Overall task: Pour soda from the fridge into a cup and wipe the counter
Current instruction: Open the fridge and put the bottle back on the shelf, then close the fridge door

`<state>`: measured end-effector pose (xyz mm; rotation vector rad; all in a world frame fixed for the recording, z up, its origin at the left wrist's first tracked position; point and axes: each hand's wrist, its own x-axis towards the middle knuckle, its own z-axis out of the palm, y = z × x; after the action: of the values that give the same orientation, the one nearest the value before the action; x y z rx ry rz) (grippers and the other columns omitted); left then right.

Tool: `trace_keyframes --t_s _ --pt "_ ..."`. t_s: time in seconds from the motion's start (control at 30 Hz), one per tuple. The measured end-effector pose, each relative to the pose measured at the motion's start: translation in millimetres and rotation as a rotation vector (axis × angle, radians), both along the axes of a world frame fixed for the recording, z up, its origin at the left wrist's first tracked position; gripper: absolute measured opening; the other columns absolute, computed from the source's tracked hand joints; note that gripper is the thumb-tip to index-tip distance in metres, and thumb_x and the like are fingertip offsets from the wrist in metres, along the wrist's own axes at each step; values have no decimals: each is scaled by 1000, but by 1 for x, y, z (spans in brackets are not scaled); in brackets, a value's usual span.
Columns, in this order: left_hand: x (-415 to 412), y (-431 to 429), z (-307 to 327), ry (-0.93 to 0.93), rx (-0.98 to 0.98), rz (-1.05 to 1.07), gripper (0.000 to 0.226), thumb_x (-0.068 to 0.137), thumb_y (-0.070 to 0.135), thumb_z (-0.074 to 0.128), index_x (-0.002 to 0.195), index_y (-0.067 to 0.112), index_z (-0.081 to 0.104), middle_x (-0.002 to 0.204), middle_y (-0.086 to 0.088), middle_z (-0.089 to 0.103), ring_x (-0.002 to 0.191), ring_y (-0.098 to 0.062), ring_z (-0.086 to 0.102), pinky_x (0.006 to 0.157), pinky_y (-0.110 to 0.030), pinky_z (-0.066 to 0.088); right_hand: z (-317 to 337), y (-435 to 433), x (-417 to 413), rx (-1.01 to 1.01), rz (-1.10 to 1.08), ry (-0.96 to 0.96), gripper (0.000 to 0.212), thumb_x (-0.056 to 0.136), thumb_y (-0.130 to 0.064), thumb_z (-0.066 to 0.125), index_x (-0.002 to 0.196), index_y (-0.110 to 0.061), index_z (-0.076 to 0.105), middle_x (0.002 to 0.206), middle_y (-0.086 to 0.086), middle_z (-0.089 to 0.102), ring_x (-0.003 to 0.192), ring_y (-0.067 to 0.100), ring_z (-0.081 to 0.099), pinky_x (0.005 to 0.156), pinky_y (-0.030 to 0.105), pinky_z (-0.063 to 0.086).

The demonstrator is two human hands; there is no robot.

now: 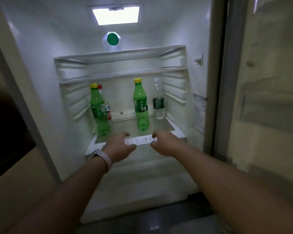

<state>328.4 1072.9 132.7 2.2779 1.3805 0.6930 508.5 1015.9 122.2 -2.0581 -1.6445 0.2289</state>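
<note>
The fridge stands open in front of me. On its glass shelf (177,130) stand two green soda bottles with yellow caps: one at the left (98,110), one in the middle (141,105). My left hand (119,146), with a watch on the wrist, and my right hand (166,143) both reach toward the shelf's front edge, just short of the middle bottle. Both hands have curled, parted fingers and hold nothing.
A red-capped bottle (108,108) stands behind the left soda bottle. A clear water bottle with a dark label (158,102) stands at the shelf's back right. Empty upper shelves (120,55) sit above. The open fridge door (260,98) is at the right.
</note>
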Motion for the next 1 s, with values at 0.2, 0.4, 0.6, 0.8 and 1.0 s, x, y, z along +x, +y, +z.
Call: trace_keyframes --t_s 0.2,0.4,0.6,0.8,1.0 --pt "-28 -57 -13 97 14 18 62 83 36 69 138 17 50 140 -7 53 112 -18 55 90 -26 41 -15 -45 -16 -12 87 -73 45 92 -32 57 134 -18 53 137 5 52 114 22 55 92 36 49" --pt "-54 -107 -26 126 54 -3 67 85 41 69 142 18 45 148 -5 46 133 -20 43 106 -31 35 -23 -94 -26 -34 124 -120 48 93 -39 54 137 -21 49 144 2 45 120 23 52 91 36 46" --pt "-77 -154 -41 255 197 -53 72 81 60 59 141 23 47 144 -1 49 130 -20 45 105 -32 39 -25 -156 -31 -45 160 -219 51 95 -42 51 140 -20 46 142 4 45 122 25 49 98 39 44" --pt "-106 -210 -60 290 261 -69 91 65 72 25 135 21 55 138 -2 55 127 -22 48 102 -34 41 -43 -221 -50 -39 158 -261 51 95 -45 49 139 -19 48 138 4 48 122 25 49 98 39 44" --pt "-141 -274 -80 280 260 -135 90 72 68 17 139 18 52 141 -5 53 130 -25 47 106 -35 39 -65 -299 -80 25 171 -310 45 97 -42 50 132 -14 55 131 7 54 118 26 51 97 34 40"
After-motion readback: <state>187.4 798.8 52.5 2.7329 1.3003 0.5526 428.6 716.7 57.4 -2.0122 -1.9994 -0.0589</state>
